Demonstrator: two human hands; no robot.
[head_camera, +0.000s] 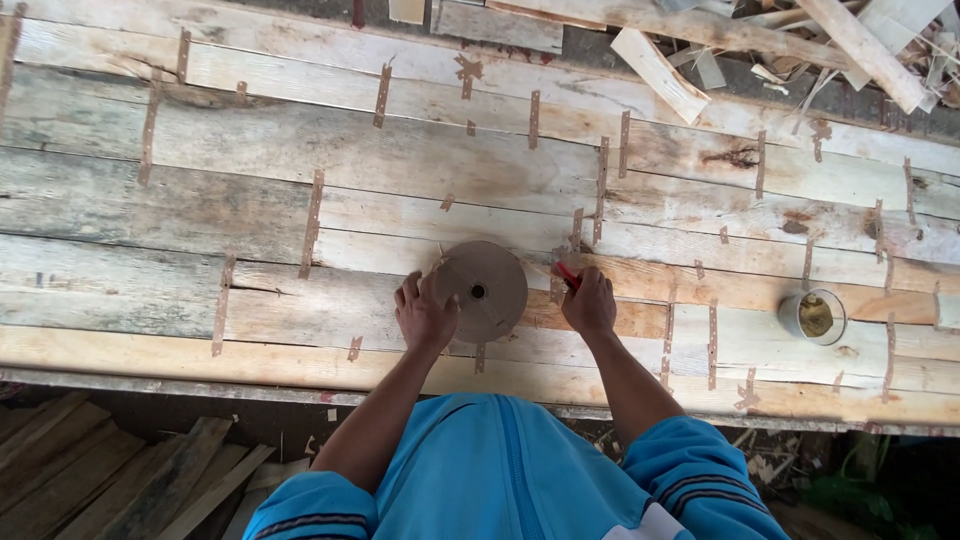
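Observation:
A wide sheet of thin wood veneer strips, joined by short brown paper tape pieces, lies across the work surface. A round roll of brown tape sits flat on it in front of me. My left hand rests on the roll's left edge, fingers bent over it. My right hand presses on the veneer just right of the roll and grips a small red-handled tool, only partly visible.
A small round tin with yellowish contents stands on the veneer at the right. Loose wood offcuts pile up at the far right. More veneer strips lie on the floor at the lower left.

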